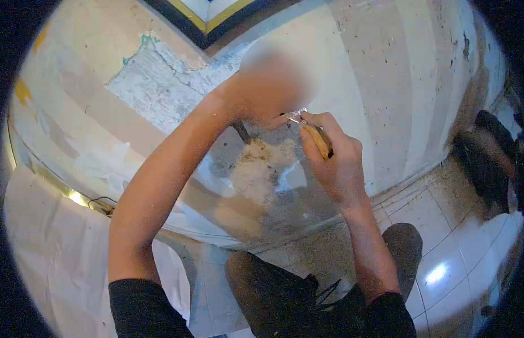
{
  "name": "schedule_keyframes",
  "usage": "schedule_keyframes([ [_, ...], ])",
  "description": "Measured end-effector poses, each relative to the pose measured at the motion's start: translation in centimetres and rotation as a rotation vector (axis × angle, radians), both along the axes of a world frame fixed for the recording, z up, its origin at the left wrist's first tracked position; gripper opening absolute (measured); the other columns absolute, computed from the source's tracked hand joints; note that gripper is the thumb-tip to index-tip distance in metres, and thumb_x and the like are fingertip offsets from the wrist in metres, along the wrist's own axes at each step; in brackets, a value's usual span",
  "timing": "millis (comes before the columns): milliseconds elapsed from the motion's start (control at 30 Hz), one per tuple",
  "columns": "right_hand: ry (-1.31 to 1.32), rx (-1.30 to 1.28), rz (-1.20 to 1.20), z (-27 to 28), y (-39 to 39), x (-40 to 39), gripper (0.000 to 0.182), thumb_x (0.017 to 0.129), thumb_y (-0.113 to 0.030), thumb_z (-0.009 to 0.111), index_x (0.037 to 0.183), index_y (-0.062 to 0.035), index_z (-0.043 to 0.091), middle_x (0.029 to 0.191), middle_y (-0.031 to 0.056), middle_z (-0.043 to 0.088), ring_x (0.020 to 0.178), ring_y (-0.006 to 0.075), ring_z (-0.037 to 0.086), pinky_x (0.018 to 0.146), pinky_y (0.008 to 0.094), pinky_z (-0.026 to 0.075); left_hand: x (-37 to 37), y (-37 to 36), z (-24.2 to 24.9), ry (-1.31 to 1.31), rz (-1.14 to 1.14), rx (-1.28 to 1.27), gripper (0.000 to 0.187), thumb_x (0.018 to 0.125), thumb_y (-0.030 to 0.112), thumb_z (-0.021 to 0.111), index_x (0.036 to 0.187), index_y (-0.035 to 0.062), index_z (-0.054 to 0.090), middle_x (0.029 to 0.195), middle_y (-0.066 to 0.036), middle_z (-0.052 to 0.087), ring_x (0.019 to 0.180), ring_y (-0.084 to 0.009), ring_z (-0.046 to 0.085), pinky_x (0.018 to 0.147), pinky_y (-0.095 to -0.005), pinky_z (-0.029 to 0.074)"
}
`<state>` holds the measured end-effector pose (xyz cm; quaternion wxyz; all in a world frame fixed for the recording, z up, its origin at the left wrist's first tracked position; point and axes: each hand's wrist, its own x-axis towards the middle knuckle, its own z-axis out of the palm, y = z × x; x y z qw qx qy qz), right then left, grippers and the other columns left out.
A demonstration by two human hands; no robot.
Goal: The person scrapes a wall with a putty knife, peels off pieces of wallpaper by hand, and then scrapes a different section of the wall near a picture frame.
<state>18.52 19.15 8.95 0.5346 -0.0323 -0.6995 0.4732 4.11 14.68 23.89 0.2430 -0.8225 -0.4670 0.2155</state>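
My left hand (270, 84) is in front of the wall, mostly blurred. The fingers that show at its lower edge are curled round something I cannot make out. A dark, handle-like piece (241, 132) sticks out below its wrist. My right hand (338, 158) is closed on a tool with a wooden handle (318, 141). The tool's shiny metal end (297, 115) is close to the fingertips of my left hand; whether they touch is unclear.
The curved, striped wall (380, 84) has a bare grey patch (155, 84) and a rough brownish patch (256, 169). A pale sheet (48, 253) lies at the left. Glossy tiles (442, 242) cover the floor. Another person's foot and dark clothing (487, 152) show at the right.
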Motion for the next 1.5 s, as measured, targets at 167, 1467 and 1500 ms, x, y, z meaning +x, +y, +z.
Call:
schedule_keyframes([
  [167, 0.047, 0.080, -0.045, -0.8, 0.3, -0.5, 0.022, 0.085, -0.008, 0.064, 0.106, -0.0042, 0.058, 0.074, 0.0140, 0.063, 0.062, 0.0156, 0.061, 0.056, 0.0266, 0.047, 0.2, -0.3, -0.2, -0.028, 0.119, -0.055, 0.028, 0.074, 0.027, 0.059, 0.089, 0.0046, 0.051, 0.083, -0.013, 0.054, 0.085, -0.0312, 0.053, 0.082, -0.0417, 0.037],
  [1467, -0.053, -0.085, -0.021, -2.8, -0.6, -0.9, 0.025, 0.087, -0.013, 0.061, 0.111, -0.0051, 0.057, 0.081, 0.0187, 0.064, 0.072, 0.0263, 0.066, 0.065, 0.0341, 0.050, -1.5, 0.7, -3.0, -0.085, -0.080, -0.019, 0.032, 0.064, 0.026, 0.063, 0.086, 0.0063, 0.052, 0.077, -0.008, 0.054, 0.080, -0.0265, 0.054, 0.075, -0.0398, 0.040],
  [1500, -0.014, -0.079, -0.032, -2.9, -0.9, -1.2, 0.026, 0.087, -0.012, 0.062, 0.111, -0.0050, 0.057, 0.081, 0.0183, 0.064, 0.071, 0.0260, 0.066, 0.065, 0.0339, 0.050, -1.5, 0.6, -2.9, -0.064, -0.065, -0.039, 0.032, 0.063, 0.026, 0.063, 0.086, 0.0064, 0.053, 0.077, -0.008, 0.054, 0.080, -0.0263, 0.054, 0.075, -0.0394, 0.040],
])
